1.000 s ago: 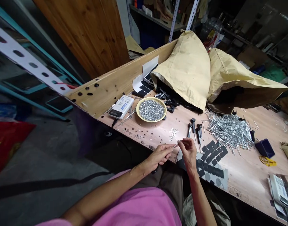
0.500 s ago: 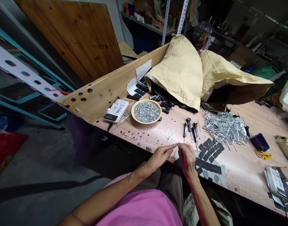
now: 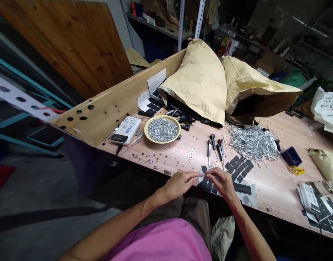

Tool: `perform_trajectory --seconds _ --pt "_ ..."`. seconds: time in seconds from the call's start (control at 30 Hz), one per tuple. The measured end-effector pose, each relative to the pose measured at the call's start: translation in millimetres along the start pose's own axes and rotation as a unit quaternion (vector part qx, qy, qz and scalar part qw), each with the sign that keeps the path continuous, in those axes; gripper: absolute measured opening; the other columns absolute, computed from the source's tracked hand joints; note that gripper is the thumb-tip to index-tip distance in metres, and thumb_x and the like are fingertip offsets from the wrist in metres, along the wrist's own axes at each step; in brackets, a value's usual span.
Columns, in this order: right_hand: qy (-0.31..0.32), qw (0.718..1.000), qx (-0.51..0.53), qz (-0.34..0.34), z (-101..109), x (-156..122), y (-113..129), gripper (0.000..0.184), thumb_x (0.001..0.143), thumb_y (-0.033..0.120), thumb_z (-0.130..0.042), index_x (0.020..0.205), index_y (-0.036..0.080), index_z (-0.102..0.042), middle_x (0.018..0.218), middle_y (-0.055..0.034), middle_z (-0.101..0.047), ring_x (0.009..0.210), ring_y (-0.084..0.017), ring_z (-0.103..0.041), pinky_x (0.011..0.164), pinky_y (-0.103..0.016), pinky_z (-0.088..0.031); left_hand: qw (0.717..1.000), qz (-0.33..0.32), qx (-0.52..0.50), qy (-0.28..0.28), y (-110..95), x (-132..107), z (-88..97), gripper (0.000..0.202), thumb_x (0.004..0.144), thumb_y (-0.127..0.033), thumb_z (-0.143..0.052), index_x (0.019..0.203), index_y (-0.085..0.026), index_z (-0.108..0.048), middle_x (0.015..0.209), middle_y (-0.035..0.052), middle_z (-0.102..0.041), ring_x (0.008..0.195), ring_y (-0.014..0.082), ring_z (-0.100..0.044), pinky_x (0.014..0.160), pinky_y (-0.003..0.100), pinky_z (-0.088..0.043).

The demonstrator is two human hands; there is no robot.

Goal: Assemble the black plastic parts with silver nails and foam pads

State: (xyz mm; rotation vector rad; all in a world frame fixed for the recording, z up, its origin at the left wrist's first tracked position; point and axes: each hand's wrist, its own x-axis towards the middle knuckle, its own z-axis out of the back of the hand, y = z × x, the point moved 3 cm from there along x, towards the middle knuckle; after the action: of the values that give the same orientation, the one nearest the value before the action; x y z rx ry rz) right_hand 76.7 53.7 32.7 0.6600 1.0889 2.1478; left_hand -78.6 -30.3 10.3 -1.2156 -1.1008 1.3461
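Note:
My left hand (image 3: 180,182) and my right hand (image 3: 220,180) meet fingertip to fingertip at the table's front edge, both closed in a pinch. Between them is a thin metal pin (image 3: 203,175), mostly covered by the fingers. Just beyond the hands, a grey sheet with black adhesive pads (image 3: 242,189) lies on the table, partly under my right hand. Several black plastic pieces with metal pins (image 3: 220,149) lie past it. A small scatter of metal nuts or washers (image 3: 192,153) is nearby, and a yellow bowl (image 3: 162,141) full of small metal parts stands to the left.
A heap of metal pins (image 3: 253,143) lies right of centre, near a dark blue box (image 3: 291,156) and yellow band (image 3: 295,170). Two large paper sacks (image 3: 199,79) lie behind. A white device (image 3: 126,129) sits at the left, by the wooden side board (image 3: 112,105).
The view has swung slightly right. My right hand has turned from upright to more sideways, with its fingers pointing left; both hands still meet at the fingertips.

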Motion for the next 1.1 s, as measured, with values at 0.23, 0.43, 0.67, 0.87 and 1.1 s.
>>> perform_trajectory --seconds 0.23,0.43,0.67,0.87,1.1 --pt "0.022 0.998 -0.035 0.037 1 -3 0 0.023 0.084 0.040 -0.055 0.078 0.023 -0.069 0.072 -0.0037 -0.068 0.067 -0.016 -0.063 0.063 -0.027 -0.050 0.998 -0.041 0.014 0.053 2 3 -5.3 0.028 0.083 -0.024 -0.049 0.100 -0.019 -0.071 0.103 0.0056 -0.071 0.097 0.0196 -0.065 0.087 0.029 -0.049" --pt "0.024 0.989 -0.120 0.086 -1 -8 5 0.021 0.091 0.034 -0.045 0.085 0.022 -0.061 0.076 -0.0041 -0.062 0.071 -0.016 -0.058 0.066 -0.028 -0.048 0.993 -0.059 0.096 -0.028 3 -3 -6.5 0.026 0.079 -0.025 -0.058 0.103 -0.026 -0.070 0.100 0.0050 -0.071 0.094 0.0203 -0.064 0.088 0.030 -0.047" --pt "-0.026 0.992 -0.111 0.051 -7 -12 6 0.029 0.093 0.035 -0.038 0.083 0.022 -0.062 0.076 -0.0047 -0.061 0.072 -0.017 -0.057 0.068 -0.029 -0.047 0.996 -0.063 0.053 -0.017 5 1 -15.4 0.030 0.083 -0.029 -0.050 0.106 -0.023 -0.069 0.106 0.0047 -0.070 0.096 0.0196 -0.064 0.089 0.030 -0.047" --pt "-0.116 0.990 0.059 -0.050 -5 -11 4 0.026 0.086 0.041 -0.052 0.081 0.022 -0.068 0.076 -0.0030 -0.064 0.070 -0.015 -0.060 0.066 -0.027 -0.048 0.998 -0.047 -0.032 0.003 -2 7 -18.2 0.034 0.083 -0.031 -0.049 0.107 -0.017 -0.068 0.112 0.0045 -0.068 0.106 0.0211 -0.061 0.095 0.032 -0.046" --pt "-0.147 0.964 0.182 -0.127 -17 -16 -3 0.034 0.083 0.050 -0.052 0.084 0.020 -0.070 0.079 -0.0032 -0.063 0.070 -0.014 -0.058 0.068 -0.028 -0.050 0.998 -0.014 -0.064 -0.022 -4 7 -22.0 0.034 0.081 -0.034 -0.053 0.106 -0.016 -0.068 0.111 0.0050 -0.068 0.105 0.0228 -0.061 0.095 0.034 -0.046"
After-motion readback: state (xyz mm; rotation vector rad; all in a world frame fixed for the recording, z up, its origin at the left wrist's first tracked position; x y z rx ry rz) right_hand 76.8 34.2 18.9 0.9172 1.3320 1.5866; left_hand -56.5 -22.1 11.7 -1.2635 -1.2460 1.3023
